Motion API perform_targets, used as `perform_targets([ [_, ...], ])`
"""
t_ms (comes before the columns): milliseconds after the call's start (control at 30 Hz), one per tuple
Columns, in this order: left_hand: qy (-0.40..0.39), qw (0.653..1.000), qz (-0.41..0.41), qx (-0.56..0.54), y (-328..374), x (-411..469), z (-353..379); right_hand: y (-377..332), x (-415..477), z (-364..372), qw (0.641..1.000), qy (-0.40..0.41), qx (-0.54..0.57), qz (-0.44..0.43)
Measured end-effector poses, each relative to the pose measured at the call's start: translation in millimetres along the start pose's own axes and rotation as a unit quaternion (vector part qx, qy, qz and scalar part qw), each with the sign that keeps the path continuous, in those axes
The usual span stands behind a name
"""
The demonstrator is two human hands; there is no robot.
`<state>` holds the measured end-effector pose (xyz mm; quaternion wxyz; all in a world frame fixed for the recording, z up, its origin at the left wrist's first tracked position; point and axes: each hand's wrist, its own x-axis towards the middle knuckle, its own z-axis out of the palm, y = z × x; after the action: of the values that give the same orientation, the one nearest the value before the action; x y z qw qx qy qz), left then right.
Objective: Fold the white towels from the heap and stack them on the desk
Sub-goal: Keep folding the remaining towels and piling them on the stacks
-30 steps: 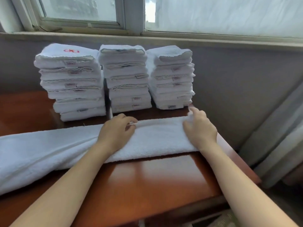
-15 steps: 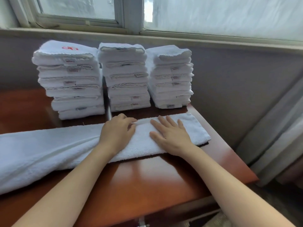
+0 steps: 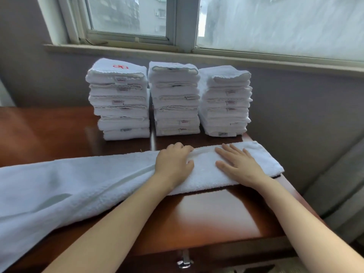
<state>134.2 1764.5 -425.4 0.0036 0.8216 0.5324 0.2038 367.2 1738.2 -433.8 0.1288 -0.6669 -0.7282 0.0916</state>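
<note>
A long white towel, folded lengthwise into a strip, lies across the brown desk, its left end trailing off the desk's left side. My left hand rests on the strip near its middle with the fingers curled over the far edge, thumb pressed on the cloth. My right hand lies flat with fingers spread on the towel's right part, a little short of its end. Three stacks of folded white towels stand behind: left stack, middle stack, right stack.
A grey wall and window sill run behind the stacks. The desk's right edge drops off beside grey curtains. A metal drawer handle shows at the desk front.
My right hand slid left from the towel's right end and now lies flat near the left hand. The view tilted upward, showing more window. My left hand stayed put.
</note>
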Motion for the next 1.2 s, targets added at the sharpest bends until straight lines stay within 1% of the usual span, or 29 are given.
perform_targets([
  [67,0.000,1.000,0.006,0.003,-19,-18,-16,-16,-4,2,0.998,0.028,0.050,-0.005],
  [100,-0.002,1.000,0.001,-0.002,-30,-29,-25,-29,-6,4,0.995,0.047,0.084,-0.023],
  [200,0.010,0.999,-0.028,-0.026,-63,-68,-52,-81,-11,14,0.978,0.068,0.166,-0.111],
  [333,0.054,0.994,-0.082,-0.052,-101,-122,-86,-157,-12,33,0.952,0.049,0.188,-0.235],
  [533,0.097,0.979,-0.162,-0.073,-153,-184,-123,-244,-21,61,0.912,0.034,0.151,-0.380],
  [700,0.074,0.965,-0.228,-0.105,-195,-225,-136,-299,-35,81,0.868,-0.002,0.088,-0.489],
  [800,0.070,0.952,-0.264,-0.139,-213,-242,-140,-327,-43,92,0.835,-0.001,0.061,-0.546],
  [867,0.083,0.943,-0.279,-0.164,-221,-251,-141,-343,-47,97,0.821,0.005,0.057,-0.568],
  [967,0.112,0.934,-0.283,-0.187,-230,-262,-140,-358,-50,102,0.811,-0.006,0.047,-0.583],
  [1067,0.123,0.940,-0.262,-0.180,-237,-270,-137,-366,-56,106,0.820,-0.050,0.030,-0.570],
  [1133,0.135,0.944,-0.253,-0.166,-241,-272,-138,-373,-61,110,0.829,-0.035,0.016,-0.557],
  [1200,0.135,0.950,-0.250,-0.132,-246,-274,-139,-381,-66,114,0.830,-0.008,0.006,-0.557],
])
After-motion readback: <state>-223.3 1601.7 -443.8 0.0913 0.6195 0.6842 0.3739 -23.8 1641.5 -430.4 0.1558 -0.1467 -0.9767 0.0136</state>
